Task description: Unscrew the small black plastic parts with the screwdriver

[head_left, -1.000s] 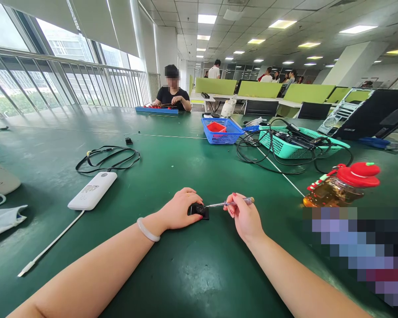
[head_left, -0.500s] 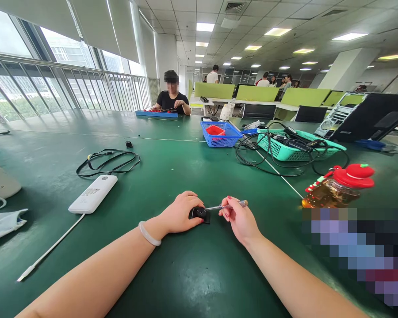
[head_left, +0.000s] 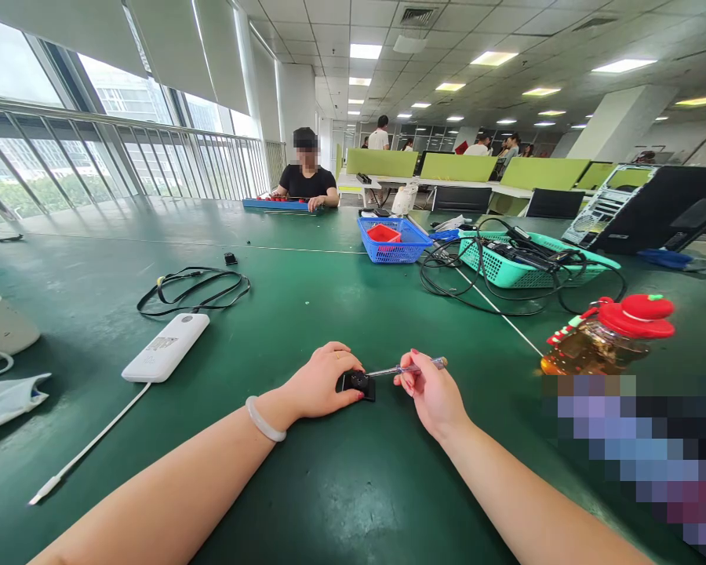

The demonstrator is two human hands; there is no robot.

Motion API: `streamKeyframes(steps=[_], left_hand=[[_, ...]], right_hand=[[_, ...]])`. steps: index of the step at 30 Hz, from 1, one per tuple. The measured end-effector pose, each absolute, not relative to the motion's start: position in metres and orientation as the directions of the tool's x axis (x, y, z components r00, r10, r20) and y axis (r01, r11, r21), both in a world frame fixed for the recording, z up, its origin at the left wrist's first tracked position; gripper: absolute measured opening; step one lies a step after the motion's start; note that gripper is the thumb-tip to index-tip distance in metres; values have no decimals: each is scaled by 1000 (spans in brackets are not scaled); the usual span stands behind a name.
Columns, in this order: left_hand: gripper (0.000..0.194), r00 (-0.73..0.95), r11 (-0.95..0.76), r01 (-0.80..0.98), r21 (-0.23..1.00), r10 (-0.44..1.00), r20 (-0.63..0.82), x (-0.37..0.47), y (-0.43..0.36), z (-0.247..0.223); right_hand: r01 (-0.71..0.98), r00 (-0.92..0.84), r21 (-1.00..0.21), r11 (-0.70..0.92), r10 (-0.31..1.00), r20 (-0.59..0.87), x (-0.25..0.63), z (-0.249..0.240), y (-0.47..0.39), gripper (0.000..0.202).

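A small black device with a round part on top (head_left: 360, 382) lies on the green table (head_left: 353, 486). My left hand (head_left: 325, 382), with a pale bangle at the wrist, grips it from the left between thumb and fingers. In my right hand (head_left: 432, 391) is a thin screwdriver (head_left: 388, 370), held much like a pen and tilted slightly. Its tip points left and meets or nearly meets the device's upper right side; exact contact cannot be made out. Part of the device is hidden under my left fingers.
To the left lie a white power bank (head_left: 165, 347) and a coiled black cable (head_left: 194, 290). Ahead stand a blue basket (head_left: 395, 249) and a green basket (head_left: 506, 271) of cables. A red-lidded bottle (head_left: 612, 337) is at right. Across the table sits a person (head_left: 306, 182).
My right hand and the screwdriver have shifted slightly right. My left hand still grips the black device. The person opposite has lowered a hand to the table.
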State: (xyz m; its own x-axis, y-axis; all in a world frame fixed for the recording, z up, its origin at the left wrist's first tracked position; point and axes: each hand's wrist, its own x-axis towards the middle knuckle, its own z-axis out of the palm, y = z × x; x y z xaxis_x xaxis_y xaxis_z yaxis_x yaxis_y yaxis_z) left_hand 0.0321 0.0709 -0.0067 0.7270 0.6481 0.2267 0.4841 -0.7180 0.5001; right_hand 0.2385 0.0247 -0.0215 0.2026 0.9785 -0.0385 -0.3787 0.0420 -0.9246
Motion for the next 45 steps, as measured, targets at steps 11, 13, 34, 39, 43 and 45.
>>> streamKeyframes(steps=[11, 13, 34, 39, 43, 45], left_hand=[[25, 716, -719, 492, 492, 655, 242, 32, 70, -7], [24, 715, -720, 491, 490, 654, 246, 32, 70, -8], [27, 718, -720, 471, 510, 649, 252, 32, 73, -13], [28, 713, -712, 483, 510, 658, 243, 32, 73, -11], [28, 721, -704, 477, 526, 656, 223, 32, 73, -10], [30, 722, -704, 479, 525, 656, 221, 32, 73, -11]], right_hand=[[-362, 232, -929, 78, 973, -9, 238, -21, 23, 32], [-373, 235, -924, 87, 972, -4, 238, -20, 23, 33], [-360, 187, -927, 102, 982, 36, 236, -20, 22, 36], [-352, 193, -929, 112, 980, 45, 236, -19, 21, 36], [-344, 187, -931, 124, 981, 61, 237, -18, 20, 37], [-342, 183, -932, 122, 981, 61, 237, -19, 20, 37]])
